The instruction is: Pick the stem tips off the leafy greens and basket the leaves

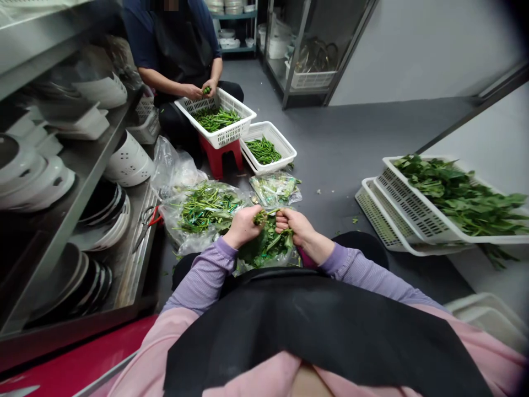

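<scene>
My left hand [244, 225] and my right hand [294, 226] are both closed on a bunch of leafy greens [268, 242] held low in front of me, over a clear plastic bag. The stems stick up between the two fists. Left of my hands a plastic bag [202, 212] lies open on the floor with green stems and trimmings in it.
A person sits opposite, hands at a white basket [215, 116] of green beans on a red stool [217, 157]; a second basket [268, 146] is beside it. Stacked white baskets [417, 212] with leafy greens stand at right. A steel shelf with dishes and scissors [146, 220] is at left.
</scene>
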### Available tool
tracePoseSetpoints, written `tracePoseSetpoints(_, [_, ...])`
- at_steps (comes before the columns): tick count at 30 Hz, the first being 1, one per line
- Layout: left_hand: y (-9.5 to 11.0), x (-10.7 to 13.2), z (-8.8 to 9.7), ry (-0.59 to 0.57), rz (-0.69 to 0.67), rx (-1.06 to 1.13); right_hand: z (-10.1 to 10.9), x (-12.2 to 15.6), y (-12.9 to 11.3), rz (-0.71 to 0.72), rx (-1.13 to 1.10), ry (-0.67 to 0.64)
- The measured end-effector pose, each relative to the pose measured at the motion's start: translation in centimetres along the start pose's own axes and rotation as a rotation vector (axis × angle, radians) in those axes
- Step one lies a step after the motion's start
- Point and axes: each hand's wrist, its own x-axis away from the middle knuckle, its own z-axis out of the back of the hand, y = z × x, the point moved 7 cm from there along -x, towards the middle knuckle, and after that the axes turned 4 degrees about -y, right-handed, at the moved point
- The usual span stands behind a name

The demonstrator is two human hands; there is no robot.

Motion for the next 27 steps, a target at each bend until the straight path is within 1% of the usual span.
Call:
tracePoseSetpoints(2, [-0.2, 0.0, 0.8, 0.039, 0.004, 0.0, -0.2, 0.2, -0.7, 0.067, -0.007, -0.026])
tracePoseSetpoints(3, [-0.4, 0.0, 1.3, 0.056, 0.011, 0.008, -0.4, 0.4, -1.2, 0.102, 0.056, -0.066])
tracePoseSetpoints(4, [-0.6, 0.1, 1.9, 0.068, 0.022, 0.027, -0.6, 0.6, -1.7, 0.135, 0.18, -0.122])
tracePoseSetpoints(6, [-0.9, 0.2, 2.6, 0.05, 0.033, 0.08, -1.0, 1.1, -2.3, 0.197, 0.537, -0.23])
tracePoseSetpoints(7, [-1.0, 0.2, 2.5, 0.02, 0.027, 0.094, -1.0, 1.3, -2.5, 0.232, 0.729, -0.241])
tracePoseSetpoints(8, [-1.0, 0.3, 2.4, -0.009, 0.014, 0.085, -0.8, 1.4, -2.8, 0.277, 0.9, -0.209])
tracePoseSetpoints(9, [-0.9, 0.3, 2.1, -0.03, 0.0, 0.053, -0.4, 1.3, -3.2, 0.33, 1.033, -0.139])
tracePoseSetpoints(11, [-0.9, 0.3, 1.2, -0.043, -0.02, -0.05, 0.2, 1.1, -3.8, 0.417, 1.171, 0.038])
tracePoseSetpoints(12, [-0.9, 0.3, 0.8, -0.041, -0.024, -0.098, 0.5, 0.9, -3.9, 0.44, 1.169, 0.108])
tracePoseSetpoints(13, [-0.9, 0.2, 0.4, -0.037, -0.026, -0.132, 0.7, 0.7, -3.8, 0.445, 1.102, 0.145])
tracePoseSetpoints(14, [-0.9, 0.2, 0.2, -0.033, -0.026, -0.148, 0.8, 0.4, -3.5, 0.435, 0.993, 0.155])
tracePoseSetpoints(16, [-0.8, 0.2, 0.2, -0.016, -0.026, -0.14, 0.8, -0.2, -2.8, 0.388, 0.751, 0.128])
tracePoseSetpoints(17, [-0.8, 0.2, 0.5, 0.004, -0.026, -0.126, 0.6, -0.5, -2.5, 0.357, 0.657, 0.098])
tracePoseSetpoints(18, [-0.8, 0.2, 0.9, 0.028, -0.024, -0.111, 0.3, -0.6, -2.3, 0.336, 0.61, 0.069])
tracePoseSetpoints(19, [-0.9, 0.2, 1.3, 0.05, -0.019, -0.096, 0.1, -0.7, -2.2, 0.328, 0.609, 0.044])
tracePoseSetpoints(21, [-1.0, 0.3, 2.0, 0.07, -0.008, -0.075, -0.4, -0.7, -2.4, 0.339, 0.676, -0.007])
tracePoseSetpoints(23, [-1.1, 0.5, 2.2, 0.055, -0.004, -0.078, -0.3, -1.0, -3.4, 0.381, 0.774, -0.016])
tracePoseSetpoints(24, [-1.2, 0.5, 2.2, 0.043, -0.005, -0.081, 0.3, -1.2, -4.1, 0.399, 0.777, 0.02])
tracePoseSetpoints(26, [-1.6, 0.7, 2.4, 0.047, 0.007, -0.071, 2.3, -1.7, -6.1, 0.419, 0.689, 0.144])
tracePoseSetpoints(27, [-2.2, 0.7, 2.8, 0.079, 0.035, -0.054, 3.6, -1.8, -7.2, 0.424, 0.611, 0.212])
